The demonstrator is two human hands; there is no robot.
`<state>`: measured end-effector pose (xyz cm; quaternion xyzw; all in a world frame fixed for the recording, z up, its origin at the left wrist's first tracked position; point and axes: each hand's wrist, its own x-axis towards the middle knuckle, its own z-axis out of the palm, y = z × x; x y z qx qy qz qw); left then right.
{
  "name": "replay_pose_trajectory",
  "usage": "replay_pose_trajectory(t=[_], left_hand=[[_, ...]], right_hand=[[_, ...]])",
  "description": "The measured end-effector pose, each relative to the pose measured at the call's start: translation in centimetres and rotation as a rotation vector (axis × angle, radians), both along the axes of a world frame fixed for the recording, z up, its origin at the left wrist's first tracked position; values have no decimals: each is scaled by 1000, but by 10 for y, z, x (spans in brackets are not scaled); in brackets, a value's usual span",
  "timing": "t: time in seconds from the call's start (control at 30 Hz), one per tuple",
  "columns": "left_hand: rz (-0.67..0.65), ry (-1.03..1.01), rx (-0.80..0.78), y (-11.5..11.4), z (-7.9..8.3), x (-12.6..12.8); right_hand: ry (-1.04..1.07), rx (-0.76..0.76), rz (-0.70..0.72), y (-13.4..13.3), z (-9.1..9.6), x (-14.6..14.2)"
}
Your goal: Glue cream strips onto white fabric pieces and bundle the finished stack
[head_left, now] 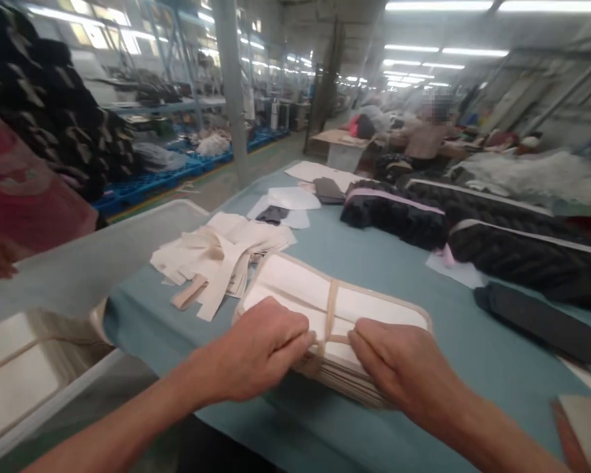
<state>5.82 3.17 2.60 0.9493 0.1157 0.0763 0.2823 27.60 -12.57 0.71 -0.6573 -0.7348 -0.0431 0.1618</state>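
Observation:
A thick stack of cream fabric pieces [295, 282] lies on the blue-green table [374, 269], bound crosswise by a beige strip [331, 303]. My left hand [262, 348] is closed on the near left side of the stack, fingers pinching the strip where it crosses. My right hand [398, 368] is closed too, pinching the strip from the right. The two hands nearly touch at the tie point on the stack's near edge.
Loose cream pieces [217, 256] lie to the left of the stack. Dark fabric bundles [512, 249] line the right side. A tied cream stack [14, 374] sits in a tray at lower left. Another person [431, 135] stands far back.

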Motion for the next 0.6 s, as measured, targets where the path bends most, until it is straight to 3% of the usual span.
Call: replay_pose_trajectory(t=[0.23, 0.43, 0.6], left_hand=[[14, -24, 6, 5, -2, 7], [4, 2, 82, 9, -7, 15], [-7, 18, 124, 8, -8, 15]], right_hand=[[99, 121, -53, -1, -3, -20], [163, 248, 111, -5, -1, -26], [302, 241, 241, -2, 3, -35]])
